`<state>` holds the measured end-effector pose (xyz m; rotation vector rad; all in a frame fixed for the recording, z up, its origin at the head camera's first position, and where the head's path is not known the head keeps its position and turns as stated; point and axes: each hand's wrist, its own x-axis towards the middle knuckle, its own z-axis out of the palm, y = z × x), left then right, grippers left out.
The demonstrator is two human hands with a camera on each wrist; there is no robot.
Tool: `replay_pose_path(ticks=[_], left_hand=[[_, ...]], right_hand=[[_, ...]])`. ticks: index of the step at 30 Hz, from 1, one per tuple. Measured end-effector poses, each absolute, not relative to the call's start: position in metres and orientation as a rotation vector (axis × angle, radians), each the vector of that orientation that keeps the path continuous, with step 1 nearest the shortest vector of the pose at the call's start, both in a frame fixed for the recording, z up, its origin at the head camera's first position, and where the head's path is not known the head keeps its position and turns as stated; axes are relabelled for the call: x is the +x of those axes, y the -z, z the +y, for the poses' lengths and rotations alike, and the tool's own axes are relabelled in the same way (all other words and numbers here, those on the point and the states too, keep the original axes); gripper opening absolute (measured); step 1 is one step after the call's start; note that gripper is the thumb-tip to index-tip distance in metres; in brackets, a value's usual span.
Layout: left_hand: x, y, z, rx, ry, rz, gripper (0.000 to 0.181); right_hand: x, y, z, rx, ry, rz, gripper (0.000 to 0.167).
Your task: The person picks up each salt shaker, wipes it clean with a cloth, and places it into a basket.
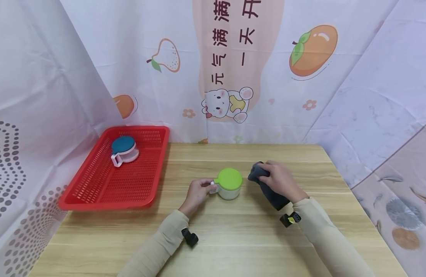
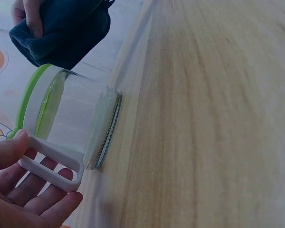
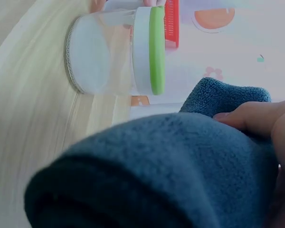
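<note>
A clear seasoning jar [image 1: 229,184] with a green lid [image 1: 230,179] and a white handle stands upright on the wooden table. My left hand [image 1: 198,195] grips it by the handle [image 2: 54,164], thumb on top and fingers behind, as the left wrist view shows. A white layer fills the lower part of the jar [image 3: 102,52]. To the right of the jar, my right hand [image 1: 280,180] holds a dark blue-grey cloth [image 1: 272,196] bunched up, apart from the glass. In the right wrist view the folded cloth [image 3: 180,156] covers most of the fingers.
A red plastic basket [image 1: 164,161] stands at the table's left edge. Inside it lies a similar jar with a blue lid [image 1: 123,144] and white handle. Behind the wooden table [image 1: 230,246] hangs a printed white curtain [image 1: 185,88].
</note>
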<state>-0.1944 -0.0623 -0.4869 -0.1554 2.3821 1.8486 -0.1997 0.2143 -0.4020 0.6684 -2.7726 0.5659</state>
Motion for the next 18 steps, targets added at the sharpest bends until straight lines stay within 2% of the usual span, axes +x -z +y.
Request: replay_pose_path(ticks=[18], left_hand=[[-0.194, 0.487, -0.062, -0.136, -1.840, 2.403, 0.023]], right_hand=[[-0.202, 0.402, 0.197, 0.802, -0.462, -2.651, 0.041]])
